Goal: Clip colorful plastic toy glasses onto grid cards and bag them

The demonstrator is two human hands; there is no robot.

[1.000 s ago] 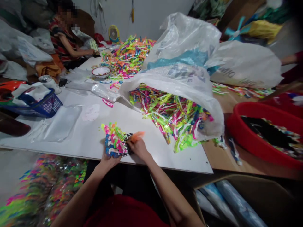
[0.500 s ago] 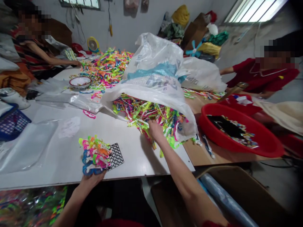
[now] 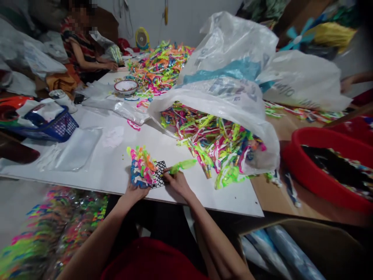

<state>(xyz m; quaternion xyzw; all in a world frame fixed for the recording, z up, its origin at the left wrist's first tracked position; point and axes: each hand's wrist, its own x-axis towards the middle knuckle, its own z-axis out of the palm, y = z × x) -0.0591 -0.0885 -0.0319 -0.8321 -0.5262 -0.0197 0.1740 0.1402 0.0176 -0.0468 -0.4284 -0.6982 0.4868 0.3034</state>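
My left hand (image 3: 134,191) grips the near edge of a black mesh grid (image 3: 159,173) stuck full of bright plastic pieces (image 3: 141,165). My right hand (image 3: 176,181) is closed on a neon green plastic piece (image 3: 182,166) and holds it against the grid's bare right part. Both hands are at the near edge of the white table (image 3: 116,163). A big heap of the same coloured pieces (image 3: 214,140) spills from a white plastic sack (image 3: 233,97) to the right of my hands.
A red tub (image 3: 329,182) stands at the right. A blue basket (image 3: 52,128) and clear bags (image 3: 75,149) lie at the left. A white bowl (image 3: 125,87) and another coloured heap (image 3: 159,68) lie farther back, where a seated person (image 3: 84,50) works. Packed bags (image 3: 58,229) lie below the table.
My right hand came back from the heap in the sack with a green piece and now holds it at the grid. My left hand kept hold of the grid.
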